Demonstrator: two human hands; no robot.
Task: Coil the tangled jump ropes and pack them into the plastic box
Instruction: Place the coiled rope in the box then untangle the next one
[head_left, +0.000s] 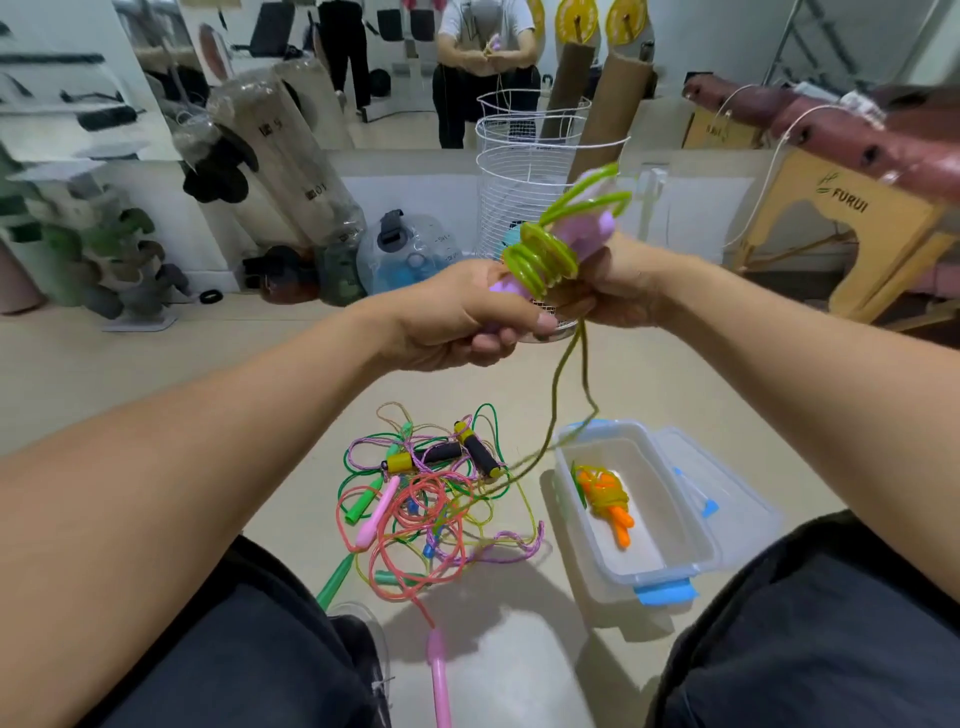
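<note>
Head view, near to far.

Legs: dark trousers (249, 649) at both lower corners, knees apart, pale floor (498, 670) between them.

Pink handle (439, 675): lies on the floor between the knees, its salmon cord running up into the pile.

Tangled ropes (431, 509): loose heap on the floor just left of the box; green, salmon, purple-braided and yellow cords crossed over one another; two black foam handles with yellow caps (470, 452) near the top of the heap, a green handle (363, 504) and a second pink handle (376, 512) at its left.

Plastic box (670, 566): clear, open, blue latch at the near end; its lid (722, 499) lies just beside it on the right.

Coiled rope in box (605, 496): one bundle, orange handles wound with yellow-green cord, resting on the box bottom.

Left hand (462, 317): raised, fingers curled round the lower end of the lilac handles (582, 234).

Right hand (618, 286): raised, touching the left, fingers closed on the same handles from the other side.

Green rope (540, 257): several tight turns round the lilac handles, loose loops above, slack tail hanging down to the heap.

Wire basket (514, 171): white, upright behind the hands.

Mirror (395, 62): on the far wall, reflecting a person.
</note>
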